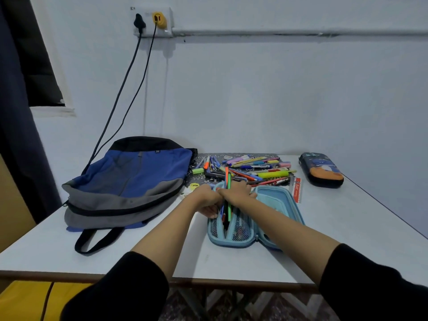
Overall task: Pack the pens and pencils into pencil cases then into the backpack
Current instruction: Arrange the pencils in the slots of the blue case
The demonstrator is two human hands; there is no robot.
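Sleeves [120, 288]: black cloth, nearest my view, cut off by the bottom edge; bare forearms run up from them.
Hands: pressed together over the open case. Left hand [203, 198] has its fingers [208, 213] curled in against the bundle of pens [229, 181]. Right hand [238, 192] shows only its back, so I cannot tell its grip.
Bundle of pens: thin green and orange barrels, upright. Tops stand above the hands, lower ends go down into the mesh pocket [243, 228], and the middle is hidden.
Light-blue pencil case [278, 200]: moulded shell lying open on the surface [347, 228]; its far-left part is covered by the hands.
Loose pens [259, 169]: a mixed heap behind the case on a dark patterned mat [231, 155]; I cannot make out single items.
Ruler [297, 188]: red, flat, partly tucked behind the lid.
Dark pencil case [322, 171]: oval, closed, far right, print unclear.
Backpack [129, 179]: blue and grey fabric, slumped flat on the left, with a strap looping toward the near edge.
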